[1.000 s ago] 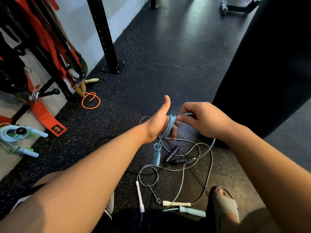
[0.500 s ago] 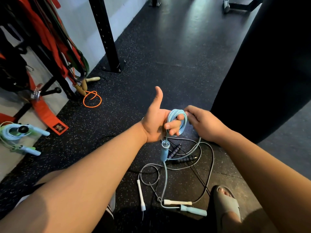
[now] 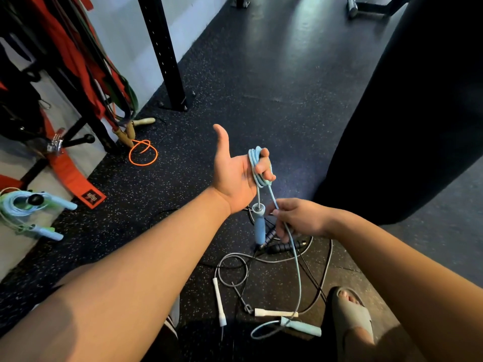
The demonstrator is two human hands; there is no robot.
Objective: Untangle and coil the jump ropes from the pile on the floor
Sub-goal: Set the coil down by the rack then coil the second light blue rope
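Now left hand (image 3: 234, 176) is holding blue rope (image 3: 253, 159) looped around curled fingers (image 3: 263, 168), handle (image 3: 259, 227) dangling | right hand (image 3: 298, 218), dropped below the coil since a second ago, is pinching the slack | pile (image 3: 274, 259) is lying on floor (image 3: 261, 74) underneath | likely another wrap coming.

You have a light blue corded jump rope (image 3: 259, 228), a white-speckled black rubber floor (image 3: 261, 74), a bright orange cord loop (image 3: 142, 164), and a grey wire rope with white handles (image 3: 275, 313).

We're in a gym: speckled rubber floor (image 3: 261, 74), a black rack post (image 3: 160, 48) drilled with holes, stretch bands (image 3: 78, 56) hanging by the wall (and a punching bag (image 3: 418, 113), right).
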